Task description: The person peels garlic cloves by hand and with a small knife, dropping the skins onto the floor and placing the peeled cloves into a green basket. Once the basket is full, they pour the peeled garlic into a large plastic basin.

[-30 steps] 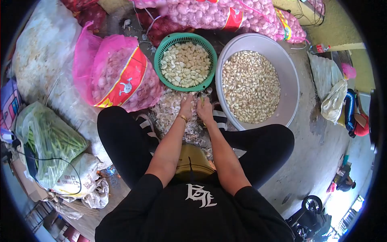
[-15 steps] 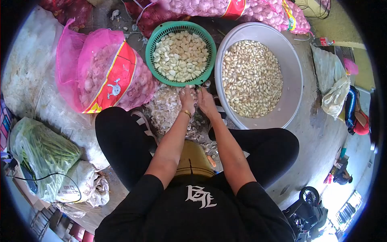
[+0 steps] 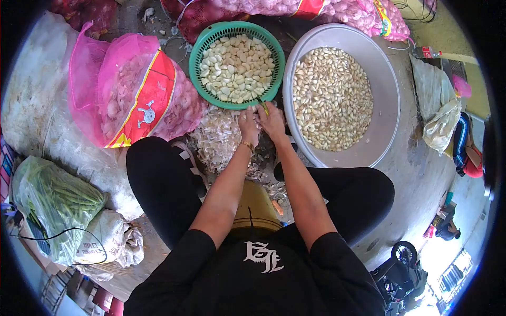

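My left hand (image 3: 247, 127) is closed, its fingers curled around what looks like a garlic clove, mostly hidden. Close beside it, my right hand (image 3: 271, 123) grips a small knife (image 3: 265, 108) with a yellow-green handle. Both hands are just below a green basket (image 3: 195, 79) of peeled garlic cloves (image 3: 237, 68). To the right stands a large grey basin (image 3: 383, 110) filled with unpeeled-looking cloves (image 3: 332, 100). Beneath and left of my hands lies a heap of papery garlic skins (image 3: 213, 139).
A pink mesh sack of garlic (image 3: 184, 108) leans at the left, and more garlic sacks (image 3: 348, 18) lie along the back. A plastic bag of green vegetables (image 3: 63, 195) is at the far left. A motorcycle (image 3: 400, 279) stands lower right.
The small knife's yellow-green part now shows at my right fingers. Both hands remain close together below the basket, and the whole view has shifted slightly.
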The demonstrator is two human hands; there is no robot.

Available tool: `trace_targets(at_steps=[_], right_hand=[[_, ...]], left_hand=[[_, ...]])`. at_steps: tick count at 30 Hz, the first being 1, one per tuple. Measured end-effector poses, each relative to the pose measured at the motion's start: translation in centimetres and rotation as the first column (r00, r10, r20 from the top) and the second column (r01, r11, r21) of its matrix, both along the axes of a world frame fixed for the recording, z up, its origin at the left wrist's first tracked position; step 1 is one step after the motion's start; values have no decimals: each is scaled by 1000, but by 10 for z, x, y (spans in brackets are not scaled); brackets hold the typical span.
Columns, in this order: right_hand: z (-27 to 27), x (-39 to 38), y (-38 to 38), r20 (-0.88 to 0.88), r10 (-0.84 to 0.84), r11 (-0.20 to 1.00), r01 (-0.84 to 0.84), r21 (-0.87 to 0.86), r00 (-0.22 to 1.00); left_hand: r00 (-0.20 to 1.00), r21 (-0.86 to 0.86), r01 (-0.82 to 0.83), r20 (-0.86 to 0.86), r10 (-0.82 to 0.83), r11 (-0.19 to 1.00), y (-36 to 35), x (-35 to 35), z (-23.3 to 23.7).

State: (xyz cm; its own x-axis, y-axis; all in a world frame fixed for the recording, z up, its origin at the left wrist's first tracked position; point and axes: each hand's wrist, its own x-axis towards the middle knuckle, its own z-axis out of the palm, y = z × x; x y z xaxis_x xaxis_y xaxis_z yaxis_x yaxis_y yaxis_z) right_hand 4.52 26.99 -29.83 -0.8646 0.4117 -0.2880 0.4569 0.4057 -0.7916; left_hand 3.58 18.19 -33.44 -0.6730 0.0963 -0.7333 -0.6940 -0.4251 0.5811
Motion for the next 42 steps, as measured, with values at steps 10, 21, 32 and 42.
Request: trace_targets(at_steps=[10,21,32,42], right_hand=[[-6,-10,-1,-48,-34,997,37,67,998],[-23,20,17,10,113,993,-113,37,994],[-10,12,17,36,272,957,-274,98,962],[-1,12,16,94,309,928,-322,190,946]], left_hand=[[987,-49,136,-78,-139,990,-6,3,13],[981,-102,150,-107,-161,983,-6,-3,19],[984,-82,145,-90,-153,986,-6,-3,15],[981,-88,134,-128,-144,987,-5,-1,6]])
